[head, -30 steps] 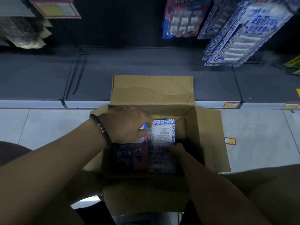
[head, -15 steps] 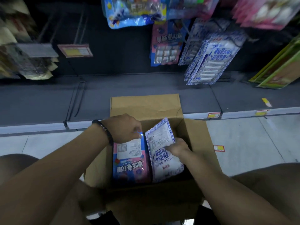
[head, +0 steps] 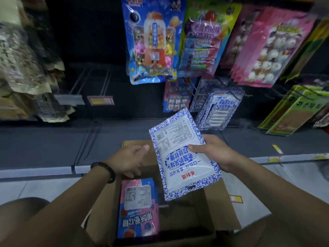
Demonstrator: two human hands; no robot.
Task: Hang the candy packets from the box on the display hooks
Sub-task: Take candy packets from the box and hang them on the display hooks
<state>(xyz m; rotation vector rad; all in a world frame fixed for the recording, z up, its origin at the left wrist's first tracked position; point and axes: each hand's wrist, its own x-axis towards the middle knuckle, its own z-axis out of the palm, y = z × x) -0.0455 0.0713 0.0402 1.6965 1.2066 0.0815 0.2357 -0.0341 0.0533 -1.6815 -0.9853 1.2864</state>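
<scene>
Since the earlier frame, the white plastic candy packet with the blue floral border has been lifted clear of the brown cardboard box and is now held above it, back side up and upside down, its hang hole at the 6 o'clock end. It is pinched at its 3 o'clock edge by the right hand, thumb on the face. The left hand is released, fingers loosely spread, its fingertips just beside the packet's 9 o'clock edge.

For the step to go well, the packet would best be turned end for end so the hole leads, steadied by the free hand, then threaded onto the hook bearing the matching blue-and-white hanging packets at 1 o'clock.

Counted: 1 packet in hand; 1 pink-and-blue printed candy packet visible in the box at 7 o'clock, any beneath being hidden; 2 hands; 1 box. The hanging stack cannot be counted.
</scene>
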